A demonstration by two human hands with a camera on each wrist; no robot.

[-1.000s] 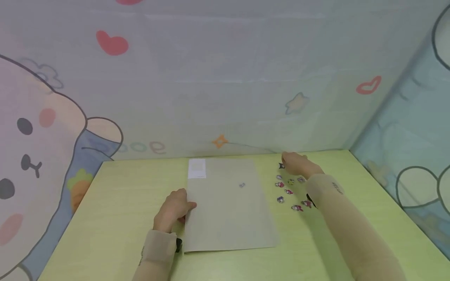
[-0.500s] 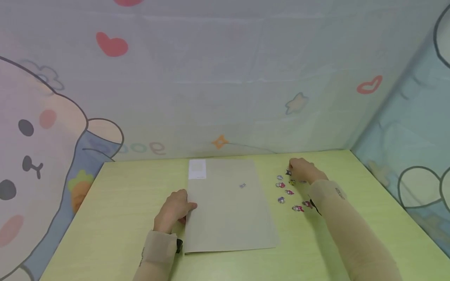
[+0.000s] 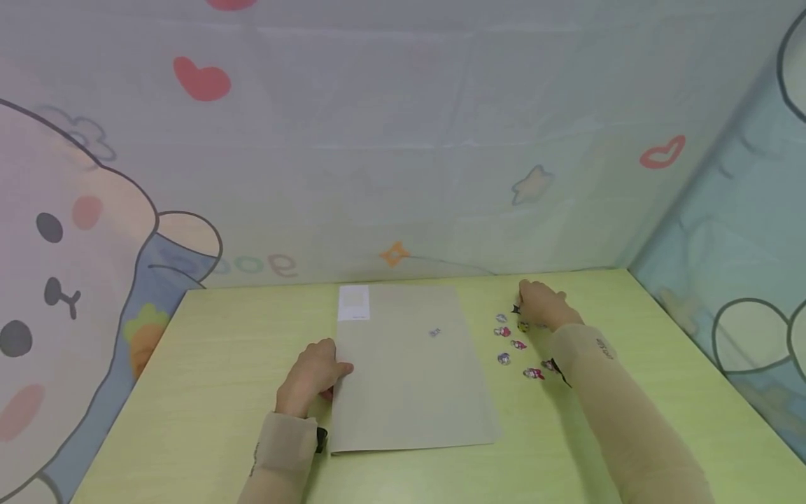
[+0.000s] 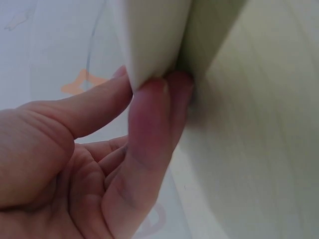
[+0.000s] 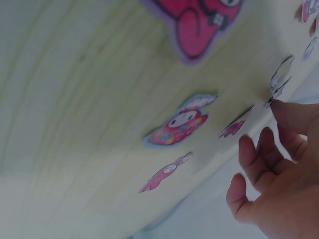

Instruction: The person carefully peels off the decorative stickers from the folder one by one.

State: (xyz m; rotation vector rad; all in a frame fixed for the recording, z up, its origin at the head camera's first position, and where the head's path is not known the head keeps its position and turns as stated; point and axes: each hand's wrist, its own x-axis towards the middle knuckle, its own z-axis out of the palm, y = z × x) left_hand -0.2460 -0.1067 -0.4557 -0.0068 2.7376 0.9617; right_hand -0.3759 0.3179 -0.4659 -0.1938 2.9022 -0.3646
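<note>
A large grey sheet (image 3: 409,378) lies flat in the middle of the green table (image 3: 220,364). My left hand (image 3: 315,371) grips its left edge; in the left wrist view the thumb and a finger (image 4: 149,129) pinch the sheet's edge (image 4: 154,40). To the right of the sheet lie several small cartoon stickers (image 3: 518,344). Over them is my right hand (image 3: 534,301), index fingertip touching a dark sticker (image 3: 516,309). The right wrist view shows that fingertip (image 5: 284,109) on the dark sticker (image 5: 279,82), other fingers loosely curled. One small sticker (image 3: 434,332) sits on the sheet.
A white label (image 3: 353,302) is at the sheet's far left corner. Cartoon-printed walls (image 3: 403,175) close off the table at the back, left and right. In the right wrist view a red and blue sticker (image 5: 179,122) and a large pink sticker (image 5: 199,25) lie nearby.
My right hand has moved slightly right and toward me, and the dark sticker has moved with its fingertip. The left hand and the sheet have stayed put.
</note>
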